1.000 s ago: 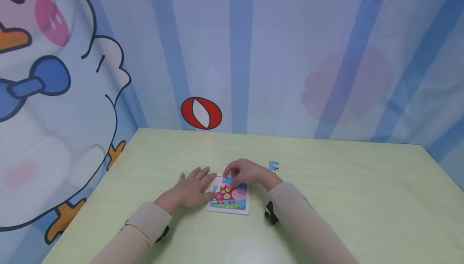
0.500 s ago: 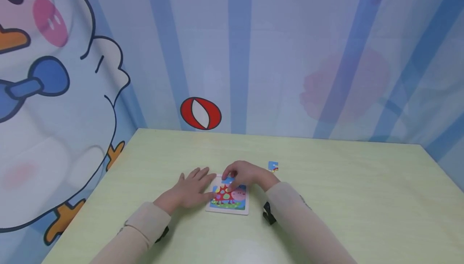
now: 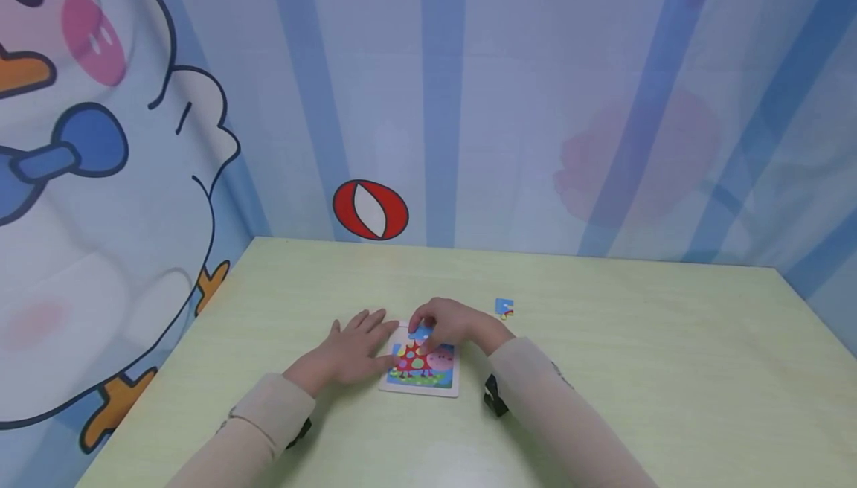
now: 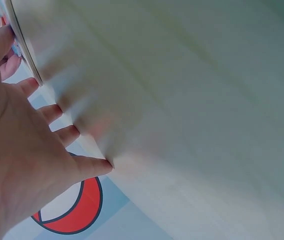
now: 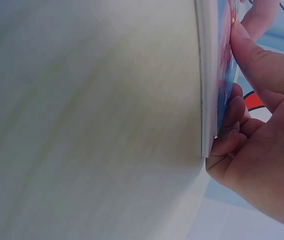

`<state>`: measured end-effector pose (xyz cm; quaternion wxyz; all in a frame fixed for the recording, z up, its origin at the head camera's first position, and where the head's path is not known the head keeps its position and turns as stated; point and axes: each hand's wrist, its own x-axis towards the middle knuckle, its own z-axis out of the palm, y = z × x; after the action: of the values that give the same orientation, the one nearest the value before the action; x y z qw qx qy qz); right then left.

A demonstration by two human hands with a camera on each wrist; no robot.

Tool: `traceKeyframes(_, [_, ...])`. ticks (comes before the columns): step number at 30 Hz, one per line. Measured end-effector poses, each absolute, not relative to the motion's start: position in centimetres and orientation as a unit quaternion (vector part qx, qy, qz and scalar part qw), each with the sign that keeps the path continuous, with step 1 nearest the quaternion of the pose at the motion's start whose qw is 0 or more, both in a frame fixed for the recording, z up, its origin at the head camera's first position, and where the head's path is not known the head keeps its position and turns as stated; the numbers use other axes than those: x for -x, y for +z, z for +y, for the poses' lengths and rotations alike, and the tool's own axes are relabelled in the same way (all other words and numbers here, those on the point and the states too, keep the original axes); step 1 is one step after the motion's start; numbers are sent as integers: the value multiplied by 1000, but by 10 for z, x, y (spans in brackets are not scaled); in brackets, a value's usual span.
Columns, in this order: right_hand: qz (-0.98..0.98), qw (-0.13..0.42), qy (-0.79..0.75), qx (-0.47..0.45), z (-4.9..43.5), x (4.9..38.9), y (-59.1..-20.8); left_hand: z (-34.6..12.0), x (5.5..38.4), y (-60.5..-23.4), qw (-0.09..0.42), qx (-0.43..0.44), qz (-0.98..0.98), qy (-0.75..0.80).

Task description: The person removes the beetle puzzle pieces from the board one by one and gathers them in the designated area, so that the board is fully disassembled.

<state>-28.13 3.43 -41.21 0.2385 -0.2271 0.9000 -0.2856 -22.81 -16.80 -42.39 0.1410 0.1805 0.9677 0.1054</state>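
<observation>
A small jigsaw puzzle board point(image 3: 420, 392) with a pale frame lies on the table, its picture a pink-faced ladybird with a spotted red body on grass. My left hand point(image 3: 348, 354) lies with fingers spread beside its left side, thumb reaching onto the picture. The left wrist view has that hand point(image 4: 27, 135) with its fingertips down on the tabletop. Over the board's top part, my right hand point(image 3: 455, 320) pinches a blue puzzle piece point(image 3: 420, 334) between thumb and fingers. In the right wrist view, the right thumb point(image 5: 254, 57) touches the picture while other fingers curl by the board's edge.
One loose puzzle piece point(image 3: 504, 307), blue with a bit of red and yellow, lies behind the right wrist. The pale green table point(image 3: 636, 369) ends at a blue striped cloth backdrop point(image 3: 509, 101) with a cartoon bird point(image 3: 120, 250) on the left.
Both hands keep almost the same place on the board. The right forearm has shifted slightly left, so more of the loose piece shows.
</observation>
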Motion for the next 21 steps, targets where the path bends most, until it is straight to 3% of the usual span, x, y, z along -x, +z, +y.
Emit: traceKeyframes(21, [908, 207, -278, 236, 37, 281, -412, -166, 227, -420, 145, -179, 968, 100])
